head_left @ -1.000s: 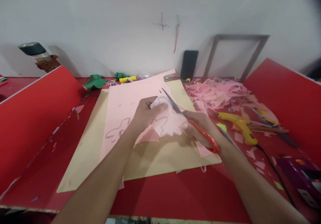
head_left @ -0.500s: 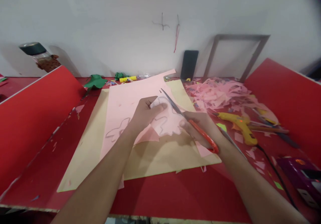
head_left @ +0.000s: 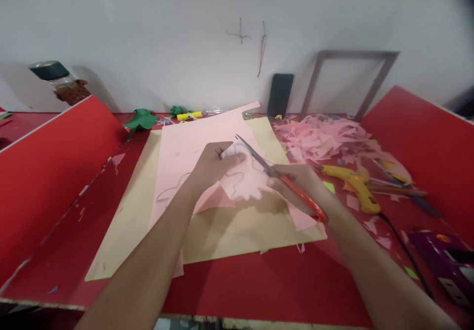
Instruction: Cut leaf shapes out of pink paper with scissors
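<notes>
The only marks that can be made out are pencilled outlines on the pink paper; lettering cannot be read on anything.

The scissors [head_left: 258, 158] are held in the right hand [head_left: 301, 187], whose fingers are closed through the orange handles. Their long axis runs diagonally, from the handles at the lower right to the tips at the upper left, so the blades are pointed away from the person and leftward, toward the wall. The blades are seen close together and are laid against the upper edge of the pink piece [head_left: 246, 182].

That pink piece is pinched in the left hand [head_left: 213, 165], thumb on top and fingers curled beneath, and is raised slightly above the pink sheet [head_left: 185, 147]. The sheet is spread on a tan card [head_left: 237, 229], which lies flat on the red worktop [head_left: 259, 280].

To the right, a yellow glue gun [head_left: 351, 182] is lain just beside a heap of pink scraps [head_left: 322, 135]. A dark phone [head_left: 280, 94] and a grey frame [head_left: 320, 76] are leaned against the wall.
</notes>
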`<act>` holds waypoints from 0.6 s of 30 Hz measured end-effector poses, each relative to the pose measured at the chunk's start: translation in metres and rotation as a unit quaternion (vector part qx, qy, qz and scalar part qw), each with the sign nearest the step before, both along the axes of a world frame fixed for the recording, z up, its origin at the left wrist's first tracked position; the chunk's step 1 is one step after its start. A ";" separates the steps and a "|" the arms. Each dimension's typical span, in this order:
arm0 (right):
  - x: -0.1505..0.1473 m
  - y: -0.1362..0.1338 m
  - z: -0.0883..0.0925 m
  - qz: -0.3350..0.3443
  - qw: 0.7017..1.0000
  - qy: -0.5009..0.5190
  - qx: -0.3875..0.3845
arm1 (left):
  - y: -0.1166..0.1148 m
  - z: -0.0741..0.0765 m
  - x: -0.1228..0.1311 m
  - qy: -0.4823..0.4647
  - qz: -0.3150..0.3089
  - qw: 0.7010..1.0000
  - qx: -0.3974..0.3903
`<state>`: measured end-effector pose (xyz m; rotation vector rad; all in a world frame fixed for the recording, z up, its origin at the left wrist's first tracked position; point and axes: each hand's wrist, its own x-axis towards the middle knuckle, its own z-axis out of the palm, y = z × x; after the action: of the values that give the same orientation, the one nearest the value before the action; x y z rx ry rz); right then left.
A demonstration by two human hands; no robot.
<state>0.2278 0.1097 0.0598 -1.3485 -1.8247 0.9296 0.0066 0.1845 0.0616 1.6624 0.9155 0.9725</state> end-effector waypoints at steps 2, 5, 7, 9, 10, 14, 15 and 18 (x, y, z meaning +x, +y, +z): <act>0.001 0.001 -0.001 0.004 1.000 0.001 -0.005 | 0.000 0.000 -0.001 0.002 -0.007 1.000 0.001; 0.004 0.004 -0.006 0.000 1.000 0.005 -0.001 | 0.002 -0.002 -0.004 0.008 -0.024 1.000 0.004; 0.006 0.005 -0.008 -0.006 1.000 0.005 0.001 | 0.004 -0.004 -0.006 0.013 -0.032 0.999 0.006; 0.009 0.006 -0.009 -0.007 1.000 0.003 -0.013 | 0.006 -0.005 -0.009 0.020 -0.042 0.999 0.008; 0.010 0.006 -0.008 -0.005 1.000 0.003 -0.025 | 0.006 -0.005 -0.010 0.024 -0.049 0.998 0.005; 0.014 0.005 -0.005 0.019 0.998 0.003 -0.066 | 0.008 -0.003 -0.016 0.032 -0.095 0.995 -0.021; 0.015 0.005 -0.005 0.023 0.997 0.001 -0.068 | 0.008 -0.003 -0.017 0.036 -0.103 0.994 -0.023; 0.017 0.006 -0.007 0.029 0.997 0.008 -0.076 | 0.009 -0.001 -0.021 0.060 -0.103 0.993 -0.017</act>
<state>0.2451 0.1160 0.0524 -1.3810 -1.8193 1.1252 -0.0142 0.1936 0.0603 1.7621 0.8145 0.7211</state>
